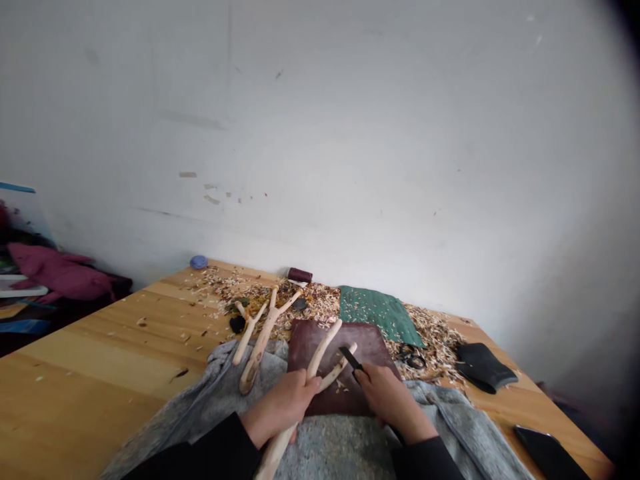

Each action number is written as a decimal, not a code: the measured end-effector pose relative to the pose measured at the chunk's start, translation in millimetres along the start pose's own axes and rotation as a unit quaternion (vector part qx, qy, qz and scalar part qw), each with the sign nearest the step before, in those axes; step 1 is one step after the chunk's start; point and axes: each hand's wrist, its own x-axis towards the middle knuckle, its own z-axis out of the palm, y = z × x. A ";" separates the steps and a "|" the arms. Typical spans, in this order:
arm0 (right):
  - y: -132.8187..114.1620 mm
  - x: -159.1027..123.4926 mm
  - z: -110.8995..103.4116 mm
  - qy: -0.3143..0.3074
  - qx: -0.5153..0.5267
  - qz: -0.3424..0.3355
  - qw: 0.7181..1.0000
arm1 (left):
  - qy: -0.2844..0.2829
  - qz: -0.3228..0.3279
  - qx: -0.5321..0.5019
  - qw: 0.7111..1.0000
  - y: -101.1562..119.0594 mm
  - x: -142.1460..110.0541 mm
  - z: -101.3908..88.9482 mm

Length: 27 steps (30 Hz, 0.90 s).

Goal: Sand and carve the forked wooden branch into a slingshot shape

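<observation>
My left hand is wrapped round a peeled forked stick just below where it splits in two. The stick's handle runs down toward me and its prongs point away. My right hand grips a knife, whose dark blade lies across the right prong near its tip. Beneath both is a dark red-brown leather sheet with a few pale shavings on it. The sheet rests on a grey cloth. To the left lie a long forked stick and a smaller forked stick.
Wood shavings cover the back of the wooden table. Among them are a green cloth, scissors and a dark red thread spool. A black folded piece and a phone lie right; a purple ball sits back left.
</observation>
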 end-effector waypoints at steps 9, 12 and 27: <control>-11.1 -11.5 6.2 0.019 -0.094 0.007 0.995 | -0.038 -0.047 -0.075 0.995 0.4 1.9 -4.8; -14.9 -14.0 6.7 0.029 -0.125 0.017 0.992 | -0.030 -0.045 -0.061 0.997 -1.5 2.8 -3.0; -32.4 -18.1 19.9 0.034 -0.134 0.033 0.990 | 0.063 0.084 0.197 0.975 10.9 -9.3 11.9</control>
